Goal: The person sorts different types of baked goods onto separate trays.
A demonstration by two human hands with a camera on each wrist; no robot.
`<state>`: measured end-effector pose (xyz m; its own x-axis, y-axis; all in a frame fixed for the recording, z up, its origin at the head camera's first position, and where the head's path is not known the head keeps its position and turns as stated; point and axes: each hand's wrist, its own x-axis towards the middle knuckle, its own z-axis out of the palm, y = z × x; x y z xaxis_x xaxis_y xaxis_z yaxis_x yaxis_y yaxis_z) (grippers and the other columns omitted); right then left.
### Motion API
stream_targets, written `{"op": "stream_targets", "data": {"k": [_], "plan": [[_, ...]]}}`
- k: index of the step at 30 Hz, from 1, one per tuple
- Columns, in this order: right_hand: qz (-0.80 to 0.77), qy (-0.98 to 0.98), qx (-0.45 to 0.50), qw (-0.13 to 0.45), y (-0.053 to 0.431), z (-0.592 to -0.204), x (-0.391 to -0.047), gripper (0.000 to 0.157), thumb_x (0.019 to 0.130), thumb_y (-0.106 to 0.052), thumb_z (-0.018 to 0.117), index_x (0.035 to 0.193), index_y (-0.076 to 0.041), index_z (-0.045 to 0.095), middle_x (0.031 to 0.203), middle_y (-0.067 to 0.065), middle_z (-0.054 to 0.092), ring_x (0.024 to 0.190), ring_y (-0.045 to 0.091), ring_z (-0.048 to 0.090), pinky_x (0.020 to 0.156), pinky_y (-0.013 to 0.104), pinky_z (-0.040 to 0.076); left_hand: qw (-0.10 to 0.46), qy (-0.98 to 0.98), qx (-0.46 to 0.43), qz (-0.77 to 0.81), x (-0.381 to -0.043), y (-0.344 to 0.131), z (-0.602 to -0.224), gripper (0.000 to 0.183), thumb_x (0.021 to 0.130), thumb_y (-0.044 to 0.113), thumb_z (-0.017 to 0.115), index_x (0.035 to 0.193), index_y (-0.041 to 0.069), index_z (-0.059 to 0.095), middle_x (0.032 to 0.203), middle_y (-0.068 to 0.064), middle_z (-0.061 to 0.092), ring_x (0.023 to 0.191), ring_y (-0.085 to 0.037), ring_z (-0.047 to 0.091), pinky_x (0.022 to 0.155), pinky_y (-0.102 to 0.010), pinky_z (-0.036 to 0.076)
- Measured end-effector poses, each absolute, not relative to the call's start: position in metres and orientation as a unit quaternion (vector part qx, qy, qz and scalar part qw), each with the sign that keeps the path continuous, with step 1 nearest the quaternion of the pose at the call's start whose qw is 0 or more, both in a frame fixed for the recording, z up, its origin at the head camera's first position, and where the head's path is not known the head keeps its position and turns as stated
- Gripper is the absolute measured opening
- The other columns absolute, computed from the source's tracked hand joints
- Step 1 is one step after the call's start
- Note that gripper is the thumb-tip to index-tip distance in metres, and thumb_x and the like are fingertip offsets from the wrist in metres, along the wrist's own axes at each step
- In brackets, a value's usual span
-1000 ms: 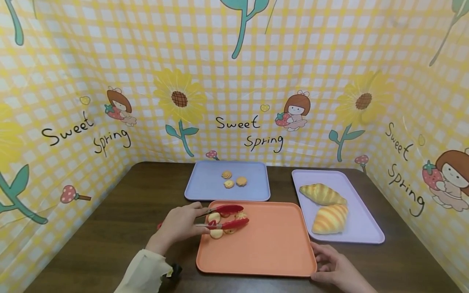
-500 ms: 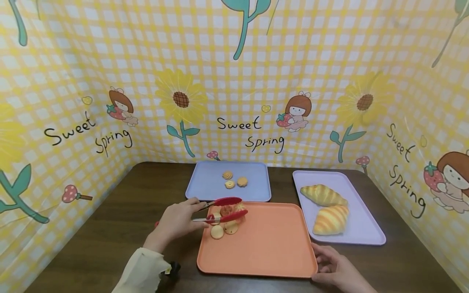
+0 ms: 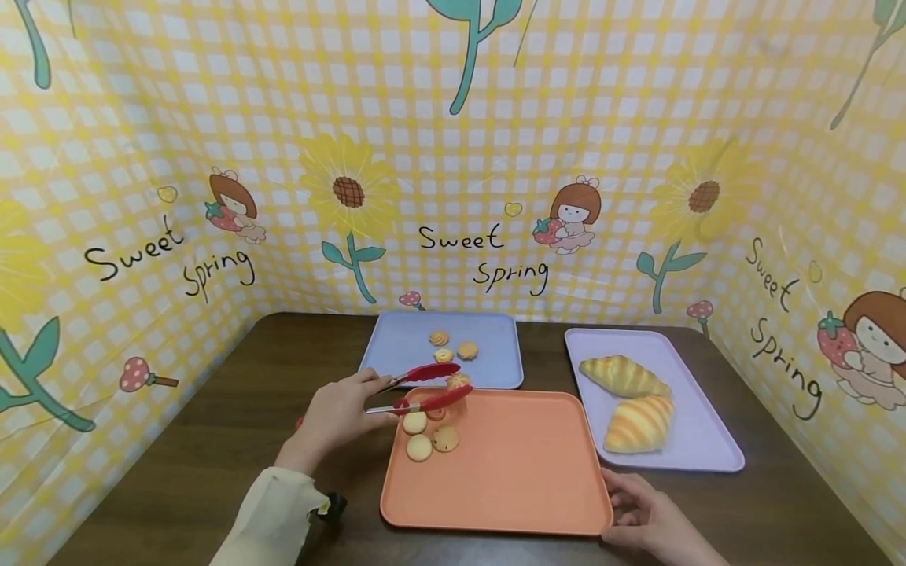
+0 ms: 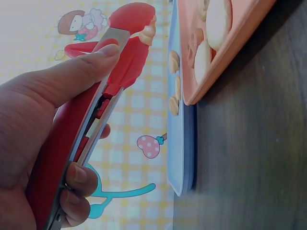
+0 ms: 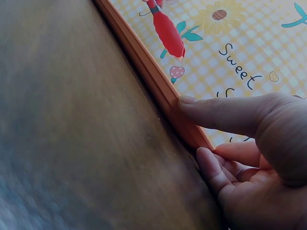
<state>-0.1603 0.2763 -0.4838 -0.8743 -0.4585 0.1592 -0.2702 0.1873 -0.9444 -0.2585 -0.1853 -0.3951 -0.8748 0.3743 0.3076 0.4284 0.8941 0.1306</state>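
Observation:
My left hand (image 3: 338, 417) grips a pair of red and metal tongs (image 4: 60, 148), with the thumb along one arm. Between the tong tips is a cookie (image 3: 458, 380), partly hidden, held above the far left edge of the orange tray (image 3: 524, 464). Several cookies (image 3: 419, 447) lie at the left of that tray, one of them reddish and partly behind the tongs. At the tray's near right corner my right hand (image 3: 654, 515) pinches the rim, thumb on top and fingers curled below, as the right wrist view shows.
Behind the orange tray lies a blue tray (image 3: 392, 346) with 3 cookies (image 3: 467, 350). To the right, a lilac tray (image 3: 701, 432) bears two croissant-like breads (image 3: 638, 424). Checked cloth (image 3: 453, 181) walls off the back and sides of the dark wooden table (image 3: 198, 448).
The tongs have risen and moved away from me towards the blue tray, lifting one cookie off the orange tray. My right hand has kept its place on the rim.

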Motion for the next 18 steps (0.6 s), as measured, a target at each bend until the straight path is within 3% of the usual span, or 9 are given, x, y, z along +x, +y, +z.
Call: {"op": "stream_targets", "data": {"k": [7, 15, 18], "plan": [[-0.588, 0.772, -0.228, 0.081, 0.276, -0.483, -0.160, 0.081, 0.082, -0.003, 0.079, 0.139, 0.026, 0.029, 0.112, 0.016, 0.050, 0.089, 0.006, 0.059, 0.072, 0.026, 0.054, 0.136, -0.965, -0.196, -0.113, -0.266, -0.191, -0.396, 0.064, 0.080, 0.048, 0.080, 0.130, 0.011, 0.068, 0.115, -0.006, 0.064, 0.060, -0.017, 0.050, 0.057, -0.037, 0.046], [-0.590, 0.768, -0.232, 0.084, 0.276, -0.482, -0.160, 0.081, 0.083, -0.002, 0.078, 0.139, 0.026, 0.028, 0.111, 0.016, 0.050, 0.086, 0.008, 0.061, 0.071, 0.026, 0.054, 0.143, -0.966, -0.185, -0.109, -0.274, -0.199, -0.401, 0.065, 0.081, 0.048, 0.079, 0.131, 0.008, 0.067, 0.121, -0.014, 0.063, 0.074, -0.026, 0.062, 0.066, -0.046, 0.052], [-0.592, 0.766, -0.232, 0.091, 0.276, -0.482, -0.159, 0.081, 0.084, -0.003, 0.078, 0.140, 0.026, 0.027, 0.112, 0.016, 0.050, 0.086, 0.008, 0.061, 0.072, 0.026, 0.054, 0.146, -0.966, -0.184, -0.111, -0.277, -0.202, -0.402, 0.065, 0.081, 0.048, 0.078, 0.131, 0.008, 0.067, 0.120, -0.014, 0.063, 0.072, -0.026, 0.061, 0.064, -0.045, 0.052]]}}
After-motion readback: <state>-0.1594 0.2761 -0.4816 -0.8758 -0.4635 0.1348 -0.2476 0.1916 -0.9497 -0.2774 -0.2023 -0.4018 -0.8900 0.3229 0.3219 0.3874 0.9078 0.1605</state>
